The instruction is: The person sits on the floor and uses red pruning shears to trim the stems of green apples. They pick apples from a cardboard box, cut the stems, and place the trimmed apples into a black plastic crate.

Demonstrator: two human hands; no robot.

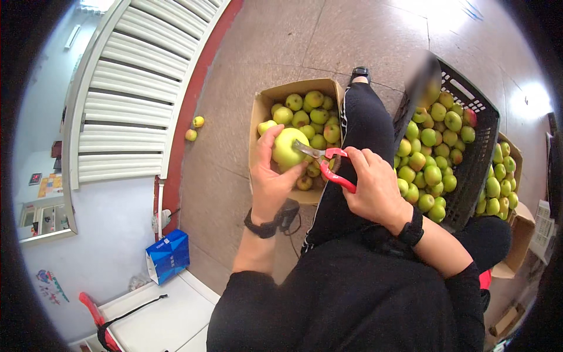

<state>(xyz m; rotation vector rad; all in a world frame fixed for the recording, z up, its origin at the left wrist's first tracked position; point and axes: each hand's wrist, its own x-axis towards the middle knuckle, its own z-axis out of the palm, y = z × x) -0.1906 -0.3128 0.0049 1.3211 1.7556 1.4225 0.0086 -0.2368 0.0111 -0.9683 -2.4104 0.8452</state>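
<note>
My left hand point(273, 180) holds a green apple point(286, 152) between thumb and fingers, above a cardboard box point(259, 108) of green and yellowish apples. In my right hand point(378, 189) is a pair of pruning shears point(336, 178) with red handles. The tips of the blades meet the apple near its stem end; whether they grip the stem cannot be seen. To the right of my leg, a black plastic crate point(477, 145) holds many green apples, a few with red blush.
A second cardboard box point(515, 154) of apples stands beyond the crate. Two loose apples point(194, 127) lie near the red base of the wall. A blue paper bag point(169, 255) stands by a white cabinet point(154, 317) at lower left. A cable point(292, 242) hangs beneath my left wrist.
</note>
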